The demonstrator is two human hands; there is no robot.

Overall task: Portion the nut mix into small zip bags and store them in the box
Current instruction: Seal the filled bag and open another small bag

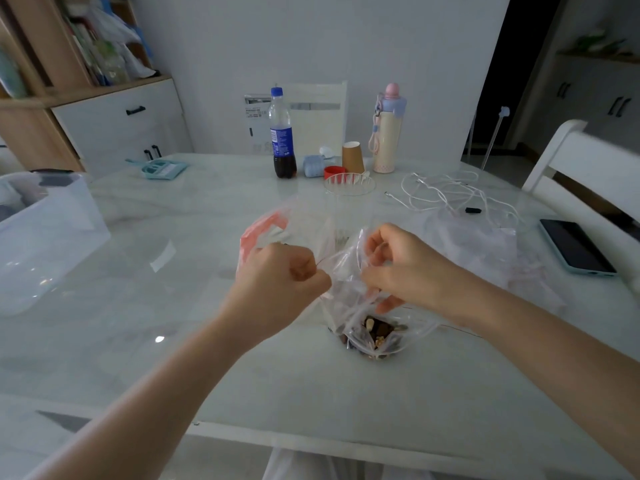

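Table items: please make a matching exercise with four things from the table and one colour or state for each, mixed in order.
Things:
1. paper cup
2. phone
3. soda bottle
4. zip bag

States:
A. held by both hands
B. lying flat, screen dark
C. blue cap, nearly empty
D. brown, standing upside down

Pairs: 1-D, 2-B, 3-C, 4-A

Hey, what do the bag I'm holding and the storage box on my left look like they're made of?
Bag: thin clear plastic film, glossy; it crinkles and the nuts show through. Storage box: apparently rigid translucent plastic, smooth, frosted-looking walls.
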